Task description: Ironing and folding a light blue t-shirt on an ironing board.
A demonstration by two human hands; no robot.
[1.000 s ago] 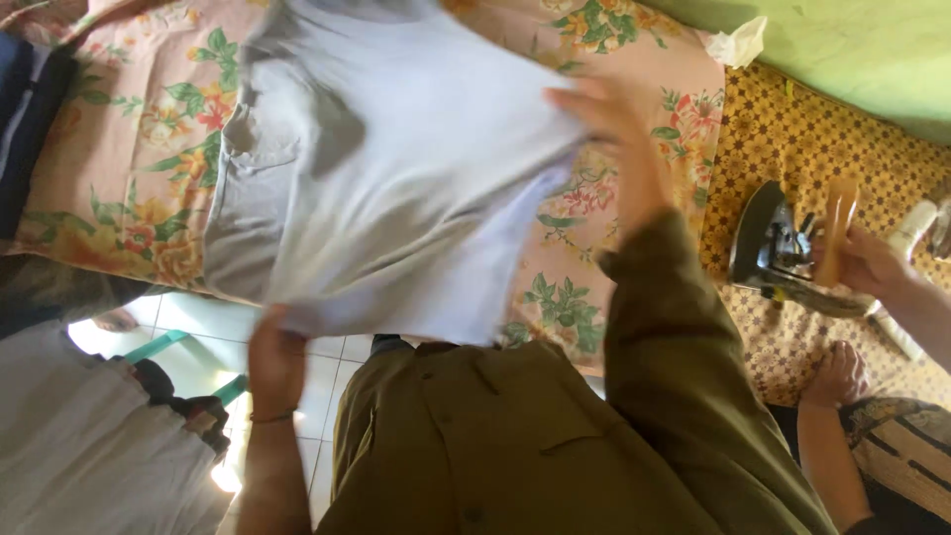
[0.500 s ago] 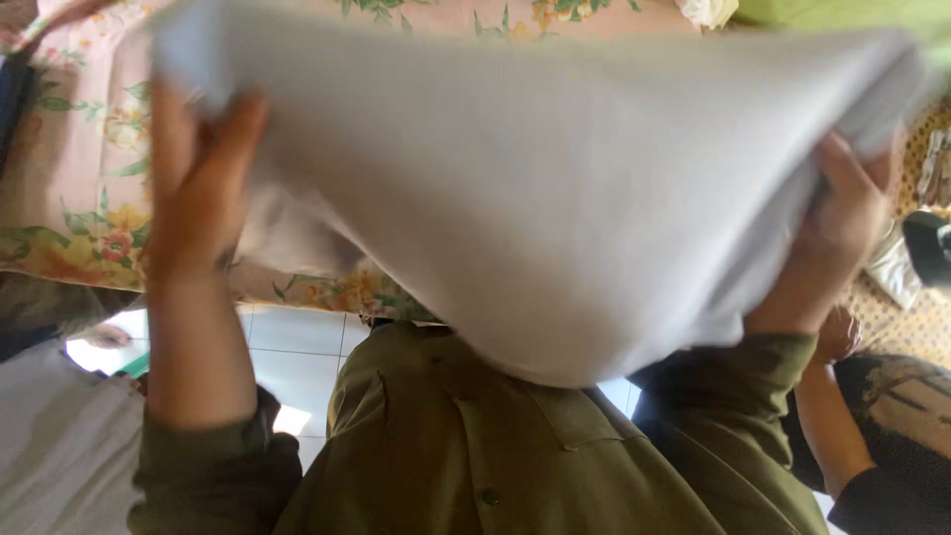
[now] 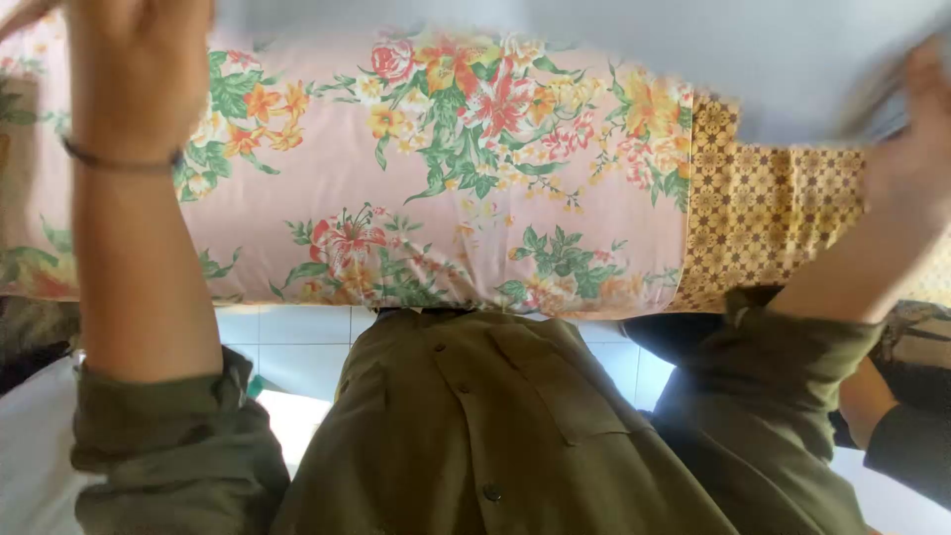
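A light grey garment (image 3: 693, 59) is stretched wide across the top of the view, blurred with motion. My left hand (image 3: 139, 69), with a thin dark band at the wrist, grips its left end at the upper left. My right hand (image 3: 916, 168) grips its right end at the upper right. Both arms reach out in olive green sleeves over a surface covered with a pink floral cloth (image 3: 446, 198). The garment hangs above the far part of that surface and hides it.
A yellow patterned cloth (image 3: 783, 208) covers the surface to the right of the floral one. White floor tiles (image 3: 297, 347) show between the surface and my olive shirt. Another person's arm (image 3: 872, 396) is at the lower right, and white fabric (image 3: 30, 456) at the lower left.
The grey garment has gone from hanging low in front of me to being held up and farther out. Both hands moved up and apart, uncovering the floral cloth.
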